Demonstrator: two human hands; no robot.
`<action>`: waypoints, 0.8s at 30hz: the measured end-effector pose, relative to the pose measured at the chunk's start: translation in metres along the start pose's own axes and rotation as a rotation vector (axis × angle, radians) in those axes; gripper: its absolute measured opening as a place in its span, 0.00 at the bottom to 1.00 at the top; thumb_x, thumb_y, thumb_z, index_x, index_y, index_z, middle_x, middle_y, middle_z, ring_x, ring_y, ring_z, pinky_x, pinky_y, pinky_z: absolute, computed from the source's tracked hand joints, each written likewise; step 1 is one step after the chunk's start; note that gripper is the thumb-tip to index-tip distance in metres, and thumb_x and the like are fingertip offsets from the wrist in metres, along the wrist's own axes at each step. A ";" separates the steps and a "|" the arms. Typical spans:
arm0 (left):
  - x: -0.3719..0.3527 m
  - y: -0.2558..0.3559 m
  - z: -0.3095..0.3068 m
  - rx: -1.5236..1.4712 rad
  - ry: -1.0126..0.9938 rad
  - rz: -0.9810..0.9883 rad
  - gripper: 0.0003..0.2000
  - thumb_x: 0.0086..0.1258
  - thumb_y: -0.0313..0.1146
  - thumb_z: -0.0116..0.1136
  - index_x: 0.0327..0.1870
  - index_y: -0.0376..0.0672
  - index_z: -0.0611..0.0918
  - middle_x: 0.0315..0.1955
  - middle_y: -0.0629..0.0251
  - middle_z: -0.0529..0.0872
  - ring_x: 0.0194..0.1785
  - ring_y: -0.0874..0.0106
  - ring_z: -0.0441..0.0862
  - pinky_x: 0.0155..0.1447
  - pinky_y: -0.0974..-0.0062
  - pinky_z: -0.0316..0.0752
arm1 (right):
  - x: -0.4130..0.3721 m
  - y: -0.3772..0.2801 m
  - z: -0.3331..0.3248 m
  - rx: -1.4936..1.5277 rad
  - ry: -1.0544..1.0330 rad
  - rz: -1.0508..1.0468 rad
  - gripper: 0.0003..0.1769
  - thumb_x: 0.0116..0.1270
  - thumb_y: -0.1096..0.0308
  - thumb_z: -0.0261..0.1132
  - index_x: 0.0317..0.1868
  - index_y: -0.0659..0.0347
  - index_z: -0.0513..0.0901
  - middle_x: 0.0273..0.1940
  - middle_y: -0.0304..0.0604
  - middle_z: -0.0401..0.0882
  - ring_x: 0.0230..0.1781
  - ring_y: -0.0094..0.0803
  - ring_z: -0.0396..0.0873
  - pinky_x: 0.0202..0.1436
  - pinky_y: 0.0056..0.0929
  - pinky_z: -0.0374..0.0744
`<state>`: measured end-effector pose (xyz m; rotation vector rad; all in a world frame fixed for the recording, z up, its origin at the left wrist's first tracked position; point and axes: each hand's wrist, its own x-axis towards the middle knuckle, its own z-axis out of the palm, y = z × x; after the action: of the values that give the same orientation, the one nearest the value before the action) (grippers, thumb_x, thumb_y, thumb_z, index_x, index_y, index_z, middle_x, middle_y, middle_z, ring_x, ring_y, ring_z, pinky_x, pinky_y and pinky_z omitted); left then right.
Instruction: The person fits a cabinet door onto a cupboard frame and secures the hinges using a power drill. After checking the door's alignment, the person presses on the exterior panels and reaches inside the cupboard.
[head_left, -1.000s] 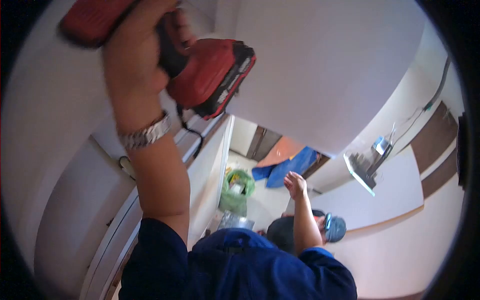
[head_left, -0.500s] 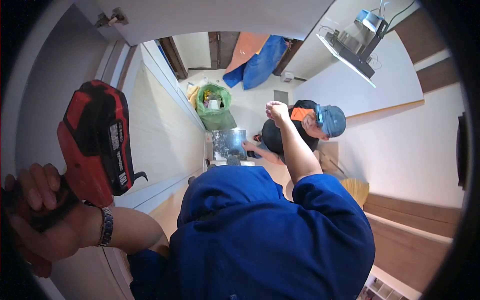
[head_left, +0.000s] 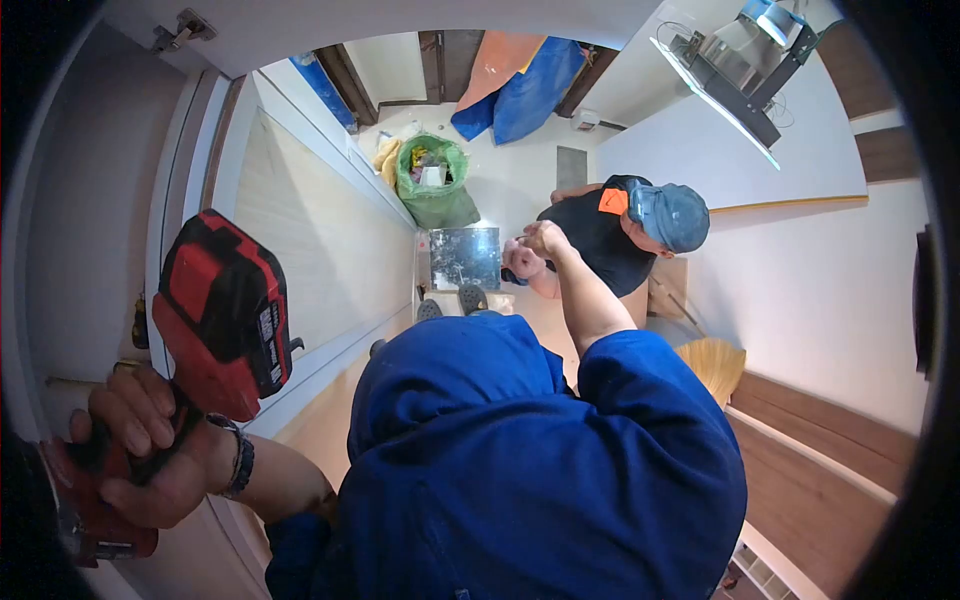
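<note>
Red and black, the cordless drill (head_left: 200, 360) is in our left hand (head_left: 150, 440), at the left of the view beside a pale cabinet wall (head_left: 85, 190). We have the fingers wrapped closely round its grip, with the battery pack (head_left: 245, 285) uppermost and the other end of the tool down near the dark edge of the picture. A linked band (head_left: 240, 460) circles that wrist.

Our right hand (head_left: 547, 240) reaches out from a blue sleeve (head_left: 655, 385), its fingers bent, and meets the hand (head_left: 522, 260) of a co-worker in a blue-grey cap (head_left: 675, 215) and black shirt (head_left: 590, 230). The two overlap in our view, so we cannot tell whether they touch, how far ours is open or whether it has hold of anything.

Just left of them lies a shiny metal panel (head_left: 465, 255), near our grey shoes (head_left: 472, 298). Farther off, a green sack (head_left: 440, 205) stands on the floor (head_left: 515, 175), with blue sheeting (head_left: 535, 95) and orange sheeting (head_left: 500, 65) beyond it. A straw broom (head_left: 715, 365) is at the right, and a glass-and-metal fixture (head_left: 735, 90) shows above.
</note>
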<state>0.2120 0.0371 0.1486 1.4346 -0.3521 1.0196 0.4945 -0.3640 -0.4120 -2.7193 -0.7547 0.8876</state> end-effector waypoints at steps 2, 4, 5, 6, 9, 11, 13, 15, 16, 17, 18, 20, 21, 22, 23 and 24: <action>-0.003 0.000 0.008 0.094 0.073 0.056 0.24 0.70 0.47 0.48 0.59 0.39 0.70 0.24 0.65 0.70 0.23 0.76 0.63 0.31 0.74 0.62 | -0.036 -0.044 -0.031 0.255 -0.014 0.299 0.20 0.61 0.60 0.63 0.53 0.54 0.84 0.53 0.48 0.82 0.54 0.41 0.80 0.58 0.34 0.78; -0.003 0.001 0.006 0.115 0.084 0.058 0.24 0.69 0.47 0.50 0.59 0.39 0.70 0.23 0.65 0.71 0.23 0.76 0.65 0.30 0.75 0.63 | -0.039 -0.048 -0.030 0.177 -0.105 0.241 0.17 0.64 0.58 0.57 0.49 0.53 0.84 0.47 0.50 0.83 0.49 0.41 0.82 0.53 0.33 0.79; -0.004 0.002 0.005 0.132 0.094 0.072 0.24 0.68 0.47 0.51 0.58 0.39 0.71 0.23 0.65 0.72 0.23 0.76 0.66 0.29 0.75 0.64 | -0.041 -0.041 -0.022 0.199 0.073 0.180 0.15 0.60 0.59 0.61 0.40 0.58 0.86 0.38 0.55 0.84 0.42 0.48 0.83 0.47 0.39 0.80; -0.005 0.001 0.006 0.099 0.098 0.056 0.24 0.68 0.47 0.52 0.58 0.39 0.71 0.23 0.65 0.73 0.22 0.76 0.66 0.28 0.76 0.64 | -0.047 -0.038 -0.020 0.205 0.189 0.127 0.13 0.57 0.59 0.64 0.33 0.60 0.86 0.36 0.57 0.83 0.40 0.51 0.83 0.45 0.42 0.80; -0.005 0.003 0.011 0.123 0.134 0.031 0.23 0.68 0.48 0.55 0.55 0.39 0.73 0.22 0.67 0.75 0.20 0.77 0.69 0.24 0.77 0.65 | -0.061 -0.060 -0.046 0.111 0.282 0.188 0.13 0.60 0.64 0.58 0.33 0.62 0.86 0.36 0.57 0.84 0.39 0.51 0.84 0.42 0.45 0.80; -0.002 0.006 0.018 0.064 0.148 -0.026 0.23 0.66 0.46 0.59 0.55 0.39 0.73 0.23 0.66 0.77 0.21 0.74 0.71 0.26 0.75 0.69 | -0.041 -0.029 -0.027 0.120 0.198 0.178 0.12 0.59 0.60 0.63 0.35 0.59 0.87 0.36 0.55 0.84 0.39 0.49 0.84 0.43 0.43 0.81; -0.003 0.008 0.016 -0.027 0.124 -0.071 0.23 0.65 0.44 0.61 0.55 0.39 0.73 0.25 0.65 0.77 0.25 0.73 0.74 0.31 0.73 0.72 | -0.047 -0.028 -0.037 -0.022 0.153 0.140 0.15 0.59 0.56 0.66 0.35 0.60 0.87 0.36 0.55 0.84 0.36 0.46 0.85 0.40 0.40 0.82; -0.006 0.006 0.011 -0.134 0.081 -0.134 0.23 0.65 0.43 0.63 0.55 0.39 0.73 0.26 0.64 0.78 0.28 0.71 0.76 0.35 0.70 0.74 | -0.025 0.022 0.011 0.087 0.190 0.074 0.11 0.55 0.57 0.65 0.32 0.52 0.89 0.38 0.45 0.86 0.40 0.39 0.85 0.42 0.34 0.82; -0.009 0.006 0.009 -0.162 0.080 -0.141 0.23 0.65 0.42 0.63 0.55 0.38 0.73 0.27 0.64 0.78 0.29 0.71 0.76 0.37 0.69 0.74 | -0.029 0.023 0.005 0.052 0.113 0.131 0.09 0.60 0.62 0.61 0.34 0.52 0.88 0.36 0.40 0.87 0.36 0.32 0.85 0.40 0.28 0.82; -0.011 0.004 0.008 -0.191 0.072 -0.145 0.23 0.65 0.42 0.63 0.55 0.38 0.73 0.27 0.64 0.78 0.30 0.71 0.77 0.39 0.68 0.75 | -0.043 0.012 -0.010 0.193 0.079 0.123 0.09 0.62 0.64 0.60 0.35 0.55 0.87 0.36 0.43 0.86 0.35 0.33 0.84 0.40 0.31 0.82; -0.013 0.004 0.006 -0.223 0.061 -0.149 0.23 0.65 0.41 0.63 0.55 0.38 0.72 0.27 0.64 0.78 0.32 0.71 0.77 0.41 0.67 0.75 | -0.054 0.004 -0.021 0.334 0.043 0.112 0.10 0.64 0.66 0.58 0.37 0.58 0.85 0.36 0.46 0.85 0.34 0.35 0.84 0.40 0.33 0.82; -0.014 0.004 0.007 -0.272 0.102 -0.165 0.22 0.64 0.40 0.64 0.54 0.38 0.73 0.27 0.65 0.77 0.31 0.71 0.77 0.43 0.66 0.75 | -0.036 0.035 0.010 0.878 0.169 0.226 0.06 0.60 0.70 0.68 0.31 0.66 0.83 0.30 0.41 0.83 0.27 0.30 0.80 0.31 0.31 0.80; -0.013 0.005 0.008 -0.281 0.092 -0.164 0.22 0.64 0.40 0.64 0.54 0.38 0.73 0.27 0.65 0.77 0.32 0.71 0.77 0.43 0.66 0.75 | -0.048 0.021 -0.008 1.012 0.159 0.292 0.06 0.61 0.71 0.67 0.32 0.66 0.83 0.30 0.40 0.83 0.26 0.29 0.80 0.30 0.30 0.79; -0.013 0.006 0.008 -0.288 0.082 -0.167 0.22 0.64 0.41 0.65 0.54 0.37 0.73 0.27 0.65 0.77 0.32 0.72 0.77 0.44 0.66 0.75 | -0.061 0.008 -0.020 1.147 0.142 0.358 0.05 0.62 0.72 0.67 0.33 0.65 0.82 0.30 0.40 0.82 0.25 0.29 0.79 0.28 0.29 0.79; -0.016 0.004 0.007 -0.290 0.100 -0.156 0.24 0.64 0.43 0.66 0.53 0.37 0.74 0.27 0.65 0.77 0.32 0.72 0.77 0.44 0.66 0.75 | -0.051 0.021 -0.012 1.245 0.080 0.326 0.06 0.62 0.71 0.67 0.34 0.67 0.82 0.29 0.40 0.82 0.25 0.29 0.79 0.28 0.29 0.79; -0.017 0.003 0.007 -0.288 0.090 -0.159 0.24 0.64 0.43 0.66 0.53 0.36 0.73 0.27 0.65 0.77 0.33 0.72 0.77 0.45 0.66 0.75 | -0.043 0.035 -0.005 1.340 0.014 0.296 0.07 0.63 0.71 0.67 0.35 0.68 0.82 0.29 0.40 0.82 0.24 0.29 0.78 0.28 0.29 0.78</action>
<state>0.2027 0.0241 0.1387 1.1354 -0.3004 0.8627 0.4817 -0.4160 -0.3978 -1.5967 0.2640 0.9162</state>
